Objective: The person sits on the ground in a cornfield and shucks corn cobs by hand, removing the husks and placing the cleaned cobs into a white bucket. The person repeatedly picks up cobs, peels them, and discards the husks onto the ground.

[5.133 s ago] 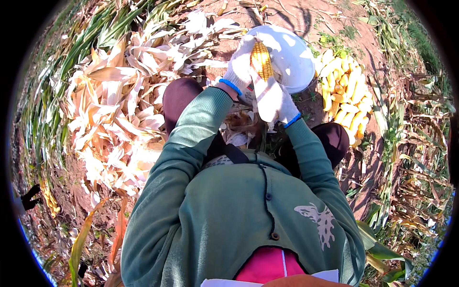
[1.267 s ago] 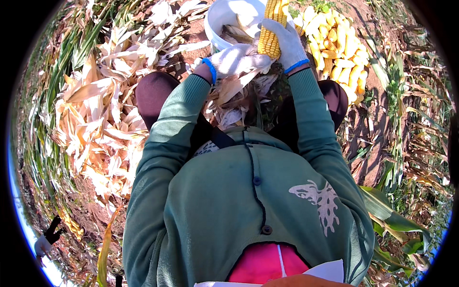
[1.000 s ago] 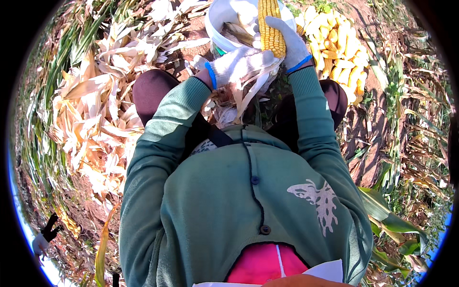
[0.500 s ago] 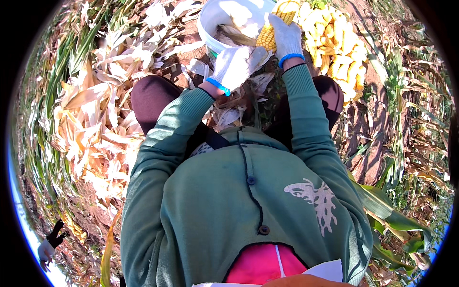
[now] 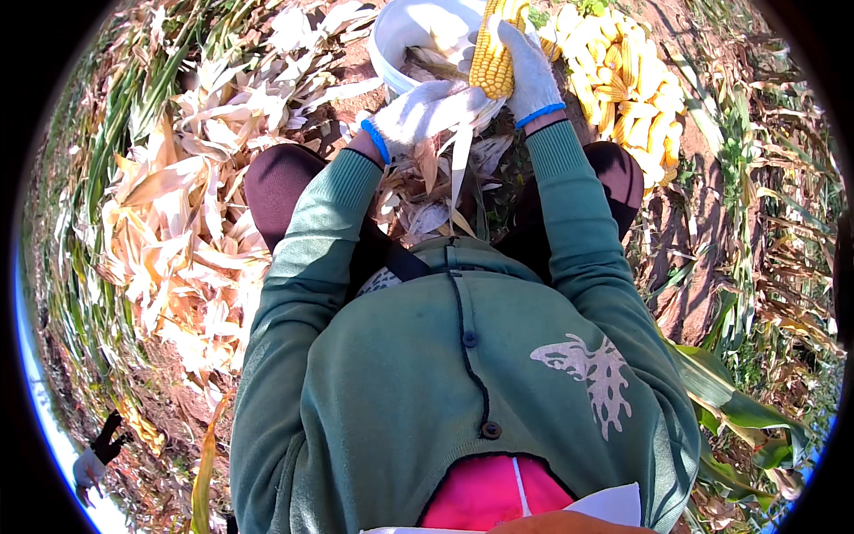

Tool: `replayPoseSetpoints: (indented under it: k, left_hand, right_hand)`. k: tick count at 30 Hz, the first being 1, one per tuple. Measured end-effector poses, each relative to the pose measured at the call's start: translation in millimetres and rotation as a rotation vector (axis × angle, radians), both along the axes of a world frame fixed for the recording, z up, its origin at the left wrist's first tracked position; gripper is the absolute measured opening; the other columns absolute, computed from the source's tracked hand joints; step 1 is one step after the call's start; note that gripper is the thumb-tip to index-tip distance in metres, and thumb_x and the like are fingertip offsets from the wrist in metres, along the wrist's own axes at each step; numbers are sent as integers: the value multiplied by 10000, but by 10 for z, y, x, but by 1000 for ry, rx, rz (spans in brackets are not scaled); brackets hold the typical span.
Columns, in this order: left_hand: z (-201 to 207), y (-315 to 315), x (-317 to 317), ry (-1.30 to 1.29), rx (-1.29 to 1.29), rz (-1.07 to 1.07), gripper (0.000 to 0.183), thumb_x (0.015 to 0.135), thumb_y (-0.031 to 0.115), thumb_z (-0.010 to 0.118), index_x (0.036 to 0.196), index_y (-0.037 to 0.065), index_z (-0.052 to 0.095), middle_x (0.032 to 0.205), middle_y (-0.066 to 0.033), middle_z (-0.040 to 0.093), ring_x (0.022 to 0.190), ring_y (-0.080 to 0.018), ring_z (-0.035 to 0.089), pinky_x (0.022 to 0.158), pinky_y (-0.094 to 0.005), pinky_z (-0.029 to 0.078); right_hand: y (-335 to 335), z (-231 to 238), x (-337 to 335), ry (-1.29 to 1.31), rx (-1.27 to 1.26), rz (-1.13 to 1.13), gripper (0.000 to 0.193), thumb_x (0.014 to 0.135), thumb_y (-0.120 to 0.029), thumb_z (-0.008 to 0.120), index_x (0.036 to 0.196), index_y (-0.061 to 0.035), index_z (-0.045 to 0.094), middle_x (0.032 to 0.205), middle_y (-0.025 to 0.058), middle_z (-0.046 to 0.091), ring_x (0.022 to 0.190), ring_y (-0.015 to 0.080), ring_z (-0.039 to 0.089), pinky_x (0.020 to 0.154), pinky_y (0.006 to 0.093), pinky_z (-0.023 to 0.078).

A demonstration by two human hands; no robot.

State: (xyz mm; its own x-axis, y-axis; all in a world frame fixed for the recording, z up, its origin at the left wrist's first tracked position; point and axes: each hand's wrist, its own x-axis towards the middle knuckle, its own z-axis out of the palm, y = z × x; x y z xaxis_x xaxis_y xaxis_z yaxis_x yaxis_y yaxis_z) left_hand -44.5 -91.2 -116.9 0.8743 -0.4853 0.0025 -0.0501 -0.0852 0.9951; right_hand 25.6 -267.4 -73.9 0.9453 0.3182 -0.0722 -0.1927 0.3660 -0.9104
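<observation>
Fingers of the white-knit-gloved right hand (image 5: 534, 80) wrap behind a long yellow corn cob (image 5: 493, 64), thumb against its side; the likewise gloved left hand (image 5: 420, 114) pinches pale, dry husk (image 5: 461, 162) beside its lower end.

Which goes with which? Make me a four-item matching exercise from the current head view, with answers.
Things:
1. Bare corn cob
2. Bucket
3. Heap of dry corn husks
4. Buttoned cardigan

Descriptions:
A. White, with a round rim
B. Green, with a pale printed shape
C. Gripped in the right hand
D. On the ground, left of the left knee

Pairs: 1-C, 2-A, 3-D, 4-B
</observation>
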Motion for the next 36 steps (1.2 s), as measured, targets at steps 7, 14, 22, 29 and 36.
replayPoseSetpoints:
  k: [7,14,22,29,36]
  left_hand:
    - [-147,-269,32,463,-625,-121,520,984,438,429,1285,15,459,1050,-86,621,834,-132,617,713,-266,525]
    - [-40,-28,-25,-310,-13,-16,412,997,310,434,1261,-6,469,962,-80,642,819,-129,629,681,-251,531]
    - [-343,7,-97,431,-445,-81,374,982,195,466,1300,-2,462,1084,-92,634,942,-133,623,745,-236,541]
    - [415,-257,-408,456,-539,2,311,932,181,588,1177,-8,558,1041,-28,634,869,-77,607,738,-193,512]
    - [277,-310,-319,6,136,198,264,923,251,600,898,-6,658,703,-4,623,641,-38,516,552,-232,436]
  right_hand:
    - [-31,36,12,197,274,310,462,912,-329,574,1201,25,499,988,144,630,841,228,662,656,320,596]
    - [-2,214,-75,119,115,223,472,911,-322,579,1217,27,490,1013,146,628,821,197,658,607,281,591]
    - [17,167,-140,105,-10,311,518,880,-343,620,1219,31,504,1016,150,647,829,195,676,592,273,593]
    - [31,165,-100,-28,-214,145,489,845,-319,667,1169,23,534,975,139,656,768,208,681,610,314,584]
    - [152,193,-144,-447,-672,-252,501,755,-296,763,1065,35,551,887,108,669,743,163,662,650,290,550]
